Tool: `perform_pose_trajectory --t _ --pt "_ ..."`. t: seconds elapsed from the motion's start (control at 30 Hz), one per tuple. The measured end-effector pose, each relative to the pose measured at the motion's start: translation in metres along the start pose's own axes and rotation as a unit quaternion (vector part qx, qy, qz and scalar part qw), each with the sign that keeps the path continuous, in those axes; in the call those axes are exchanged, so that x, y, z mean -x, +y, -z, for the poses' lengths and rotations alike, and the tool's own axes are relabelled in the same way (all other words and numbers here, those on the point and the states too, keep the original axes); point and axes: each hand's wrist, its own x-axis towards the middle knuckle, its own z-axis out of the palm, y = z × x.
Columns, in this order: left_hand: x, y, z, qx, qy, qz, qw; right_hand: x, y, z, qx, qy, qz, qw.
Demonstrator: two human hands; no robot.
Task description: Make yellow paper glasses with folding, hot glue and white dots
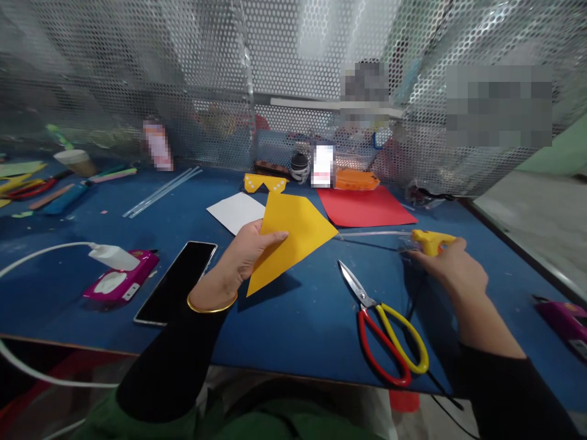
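My left hand (250, 247) is closed on a sheet of yellow paper (293, 232), thumb on top, and tilts it a little above the table. My right hand (458, 269) is wrapped round a small yellow glue gun (431, 240) at the right; its lower part is hidden by my fingers. A clear glue stick (376, 233) lies between the glue gun and the paper's right corner; whether it sits in the gun I cannot tell. Scissors (364, 299) with one red and one yellow handle lie between my hands. A white sheet (238, 211) is partly behind the yellow paper.
On the blue table (316, 330) are a dark phone (183, 281), a magenta power strip (123, 281) with a white plug, red paper (371, 208), a yellow cut-out (265, 183) and clear sticks (162, 192). A perforated metal screen (183, 73) stands behind.
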Motion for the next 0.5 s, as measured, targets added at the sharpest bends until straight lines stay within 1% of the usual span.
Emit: perform_pose_trajectory --t 0.07,0.1,0.13,0.2,0.23,0.27,0.3,0.33,0.4,0.43,0.5 --pt "-0.001 0.000 0.001 0.005 0.002 -0.002 1.000 0.008 -0.004 0.010 0.031 -0.010 -0.038 0.999" --pt "-0.002 0.000 0.002 0.008 0.004 -0.003 1.000 0.015 -0.005 0.015 0.049 -0.010 -0.039 0.998" --pt "-0.003 -0.001 0.002 0.012 0.007 -0.004 1.000 0.024 -0.005 0.020 0.064 -0.005 -0.022 0.998" --pt "-0.004 0.000 0.003 0.017 0.011 -0.007 1.000 0.050 -0.005 0.027 0.069 -0.013 0.066 0.995" --pt "-0.004 0.000 0.004 0.019 0.011 -0.009 1.000 0.066 -0.005 0.028 0.022 -0.047 0.115 0.992" --pt "-0.003 0.000 0.003 0.021 0.011 -0.010 1.000 0.083 -0.006 0.028 -0.027 -0.105 0.167 0.980" --pt "-0.003 0.001 0.003 0.022 0.011 -0.010 1.000 0.100 -0.007 0.026 -0.049 -0.151 0.212 0.964" --pt "-0.002 0.001 0.002 0.023 0.012 -0.010 1.000 0.116 -0.010 0.022 -0.045 -0.173 0.248 0.952" --pt "0.000 0.002 -0.001 0.022 0.010 -0.006 1.000 0.141 -0.017 0.011 -0.018 -0.152 0.300 0.941" --pt "0.001 0.003 -0.002 0.021 0.009 -0.004 1.000 0.149 -0.021 0.004 0.000 -0.132 0.306 0.943" --pt "0.003 0.004 -0.004 0.019 0.007 -0.002 1.000 0.157 -0.029 -0.009 0.034 -0.087 0.295 0.951"
